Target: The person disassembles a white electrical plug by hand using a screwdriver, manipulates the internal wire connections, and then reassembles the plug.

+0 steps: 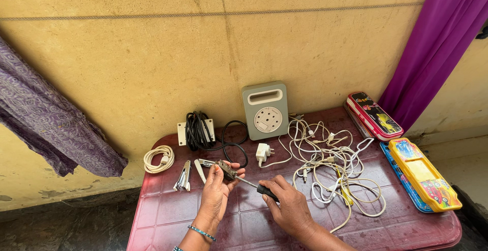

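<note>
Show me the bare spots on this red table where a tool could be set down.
The red table is bare at its near left corner, below the metal clip and left of the left hand. Another bare strip lies along the near right edge, below the tangled white cables. The back and right side are crowded.

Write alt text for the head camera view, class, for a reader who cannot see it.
The left hand holds a small plug while the right hand drives a screwdriver into it, above a maroon table. Tangled white cables, a grey socket box and pencil boxes lie nearby.
</note>
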